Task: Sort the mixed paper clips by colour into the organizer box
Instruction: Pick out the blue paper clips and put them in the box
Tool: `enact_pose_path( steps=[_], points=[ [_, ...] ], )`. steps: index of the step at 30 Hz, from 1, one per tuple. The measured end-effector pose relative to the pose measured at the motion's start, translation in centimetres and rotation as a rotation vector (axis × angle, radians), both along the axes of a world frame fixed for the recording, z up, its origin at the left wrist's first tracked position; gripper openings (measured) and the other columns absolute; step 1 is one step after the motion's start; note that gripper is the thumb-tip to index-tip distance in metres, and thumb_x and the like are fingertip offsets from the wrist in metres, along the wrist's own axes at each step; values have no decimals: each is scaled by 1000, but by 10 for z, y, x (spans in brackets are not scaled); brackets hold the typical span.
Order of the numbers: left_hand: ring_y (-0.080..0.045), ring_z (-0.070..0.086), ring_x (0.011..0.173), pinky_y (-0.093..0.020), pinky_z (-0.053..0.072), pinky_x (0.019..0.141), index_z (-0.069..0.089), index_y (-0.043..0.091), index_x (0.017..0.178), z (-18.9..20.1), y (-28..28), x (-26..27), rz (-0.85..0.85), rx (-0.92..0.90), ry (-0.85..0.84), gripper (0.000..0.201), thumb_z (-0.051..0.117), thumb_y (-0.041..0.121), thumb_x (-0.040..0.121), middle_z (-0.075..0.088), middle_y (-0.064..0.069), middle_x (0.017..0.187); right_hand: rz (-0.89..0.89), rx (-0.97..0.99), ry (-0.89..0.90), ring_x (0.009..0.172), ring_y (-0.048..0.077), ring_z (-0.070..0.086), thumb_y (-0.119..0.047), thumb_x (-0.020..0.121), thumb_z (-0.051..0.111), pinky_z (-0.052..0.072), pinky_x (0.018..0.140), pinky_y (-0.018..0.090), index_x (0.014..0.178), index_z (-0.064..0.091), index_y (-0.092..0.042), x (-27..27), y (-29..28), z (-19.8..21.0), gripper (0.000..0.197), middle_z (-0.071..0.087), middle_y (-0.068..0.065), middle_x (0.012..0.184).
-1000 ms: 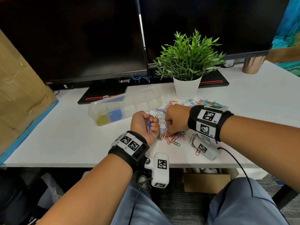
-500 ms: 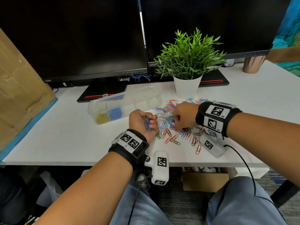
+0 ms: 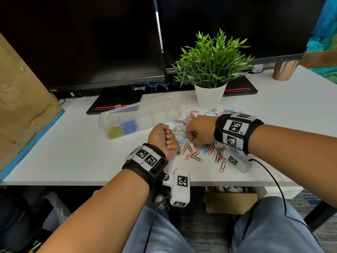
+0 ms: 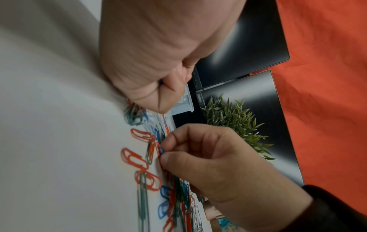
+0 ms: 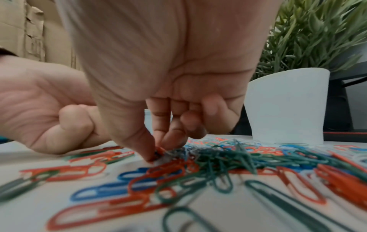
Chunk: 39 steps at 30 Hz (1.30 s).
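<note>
A pile of mixed paper clips in red, blue, green and white lies on the white desk. Left of it stands the clear organizer box, lid open, with yellow clips and blue clips in its two left compartments. My left hand is a closed fist at the pile's left edge; a bit of blue clip shows between its fingers. My right hand reaches down into the pile, thumb and forefinger pinching a blue clip. In the right wrist view its fingertips touch the clips.
A potted plant in a white pot stands just behind the pile. Two dark monitors fill the back of the desk. A cardboard box is at the left, a copper cup at the far right. The desk's front edge is near my wrists.
My left hand has curled fully over the blue clips it showed before. My right hand has shifted within the pile and now pinches another clip.
</note>
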State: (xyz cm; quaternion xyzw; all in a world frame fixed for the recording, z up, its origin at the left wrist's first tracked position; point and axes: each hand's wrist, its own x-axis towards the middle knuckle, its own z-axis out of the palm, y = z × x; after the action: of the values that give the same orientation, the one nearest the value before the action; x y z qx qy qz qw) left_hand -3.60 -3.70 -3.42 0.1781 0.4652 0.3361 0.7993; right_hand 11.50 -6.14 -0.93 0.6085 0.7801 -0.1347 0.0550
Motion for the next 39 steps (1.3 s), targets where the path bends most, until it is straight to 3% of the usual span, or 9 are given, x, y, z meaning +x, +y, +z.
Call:
enact_pose_path(
  steps=[7,12,17,22,26,28,31,35,39],
  points=[
    [-10,32,33,-10,27,34,42,13,66,1,0,6,-14,3,-41,24,39,17,90,37,2,53,-39,1,41,76,13,51,-17,86,61,41,64,20,83,63,-15,11,1,3,4,58,-5,79],
    [-23,55,68,-28,54,46,54,-1,82,7,-9,9,65,-6,-97,22,40,12,94,53,-15,77,-82,135,255,77,14,59,-18,81,68,45,69,22,79,68,-18,22,4,16,2,67,-5,81],
    [-33,59,82,-38,58,63,56,-5,85,10,-13,13,40,-8,-155,24,39,11,94,57,-21,87,-189,118,504,46,5,52,-9,82,65,45,47,19,83,73,-10,20,3,28,8,70,-3,68],
    [-33,60,84,-42,53,87,57,-10,95,12,-15,17,4,-22,-208,28,38,12,97,59,-24,93,-242,58,633,46,17,49,-5,84,66,43,45,23,81,73,-9,14,3,24,9,63,-6,49],
    [-23,54,77,-30,56,66,57,-5,89,12,-14,14,17,-52,-191,24,41,13,94,54,-18,88,-221,133,587,43,13,52,-12,84,69,45,45,23,81,75,-13,16,1,21,7,64,-6,55],
    [-15,45,60,-22,44,50,53,3,79,10,-9,12,19,-45,-116,21,41,14,92,47,-8,72,-166,129,458,48,9,59,-17,81,72,50,49,23,80,76,-16,19,-2,22,4,66,-7,60],
    [-10,27,37,-13,22,34,41,14,64,6,-3,8,-45,-17,-35,25,39,17,89,34,3,51,-76,-107,279,69,21,64,-19,76,76,57,70,38,80,77,-21,20,-9,21,5,72,-1,73],
    [-9,18,28,-9,13,32,34,18,60,6,-1,6,-78,-10,-27,31,39,20,90,25,6,40,-56,-198,156,65,18,62,-15,76,79,58,70,37,91,76,-18,20,-16,13,16,63,-8,67],
    [-9,19,28,-10,13,32,36,17,60,6,-4,7,-65,2,-17,32,40,20,91,27,6,42,-48,-152,103,74,28,68,-14,80,76,60,72,39,87,73,-20,23,-15,6,10,62,-9,68]
  ],
)
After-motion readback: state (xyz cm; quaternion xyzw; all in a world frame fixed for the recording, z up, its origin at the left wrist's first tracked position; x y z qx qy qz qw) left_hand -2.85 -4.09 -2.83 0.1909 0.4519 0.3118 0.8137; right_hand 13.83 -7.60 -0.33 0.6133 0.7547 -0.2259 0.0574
